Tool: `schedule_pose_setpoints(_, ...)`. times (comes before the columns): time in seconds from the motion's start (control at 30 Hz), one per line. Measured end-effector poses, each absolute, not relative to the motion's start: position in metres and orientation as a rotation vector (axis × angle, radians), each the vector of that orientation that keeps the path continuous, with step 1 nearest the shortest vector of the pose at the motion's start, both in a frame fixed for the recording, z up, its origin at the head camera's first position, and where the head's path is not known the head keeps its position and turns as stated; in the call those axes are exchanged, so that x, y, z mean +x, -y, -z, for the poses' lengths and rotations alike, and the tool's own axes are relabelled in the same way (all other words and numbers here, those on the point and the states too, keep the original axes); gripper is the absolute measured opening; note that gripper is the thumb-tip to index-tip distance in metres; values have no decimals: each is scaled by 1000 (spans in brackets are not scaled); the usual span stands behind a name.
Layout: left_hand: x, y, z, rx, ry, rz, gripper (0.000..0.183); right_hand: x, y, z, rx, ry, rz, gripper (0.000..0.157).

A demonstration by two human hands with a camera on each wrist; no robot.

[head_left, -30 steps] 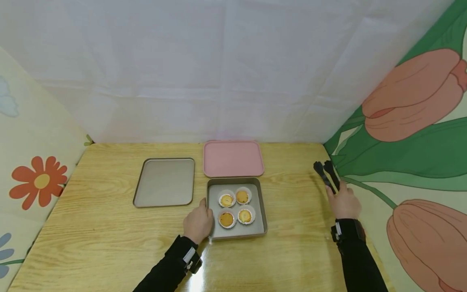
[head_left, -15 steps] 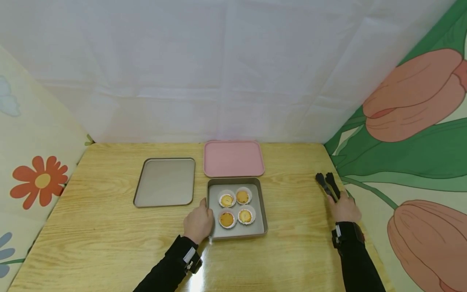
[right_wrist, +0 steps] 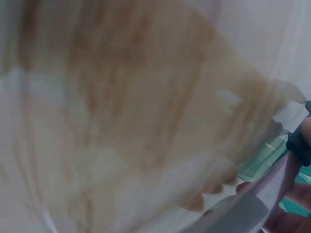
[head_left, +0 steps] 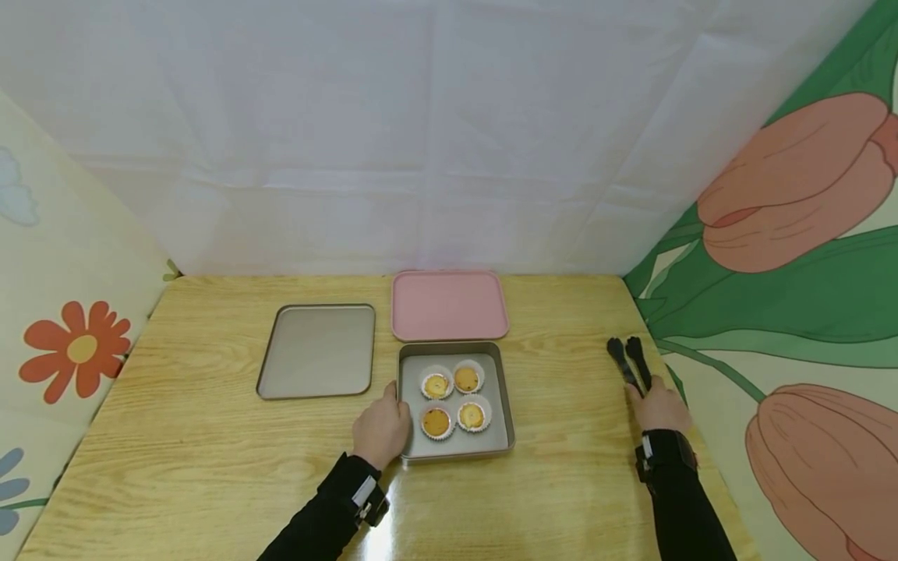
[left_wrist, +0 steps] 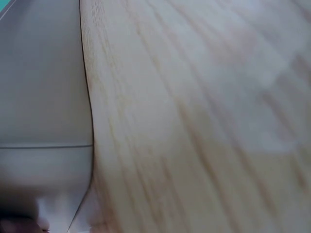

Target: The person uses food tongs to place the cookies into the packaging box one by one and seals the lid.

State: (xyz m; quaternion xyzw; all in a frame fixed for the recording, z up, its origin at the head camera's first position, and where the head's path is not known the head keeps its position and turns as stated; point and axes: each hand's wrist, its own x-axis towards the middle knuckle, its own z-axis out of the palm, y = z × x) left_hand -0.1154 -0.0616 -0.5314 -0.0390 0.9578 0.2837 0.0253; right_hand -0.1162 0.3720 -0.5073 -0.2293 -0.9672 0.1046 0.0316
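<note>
My left hand (head_left: 381,427) grips the left wall of a square grey metal baking pan (head_left: 496,425) in the head view. In the pan stand several small round cakes (head_left: 436,423) in white fluted paper cups, some browner on top, others pale yellow. The pan's outer wall (left_wrist: 43,97) fills the left of the left wrist view. At the table's right edge, my right hand (head_left: 661,407) holds black tongs (head_left: 638,358), their two arms spread apart and pointing away from me. A dark piece of the tongs (right_wrist: 299,146) shows beside the fingers (right_wrist: 291,221) in the right wrist view.
A flat grey tray (head_left: 319,351) lies left of the pan on the wooden table (head_left: 175,436). Behind the pan is a pink tray (head_left: 449,305), close against its far rim. A white sheet (head_left: 421,140) hangs at the back, with flower-printed panels (head_left: 772,312) at both sides.
My right hand has drawn the tongs back toward me along the table's right edge, mostly in the first half second. The left hand, pan and trays have stayed put.
</note>
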Motion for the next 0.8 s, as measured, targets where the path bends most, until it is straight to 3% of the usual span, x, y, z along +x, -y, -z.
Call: schedule_pose_setpoints(0.8,-116,61,530,-128,-2961,-863,50,-115,-368,510,-739,2972,-305,53)
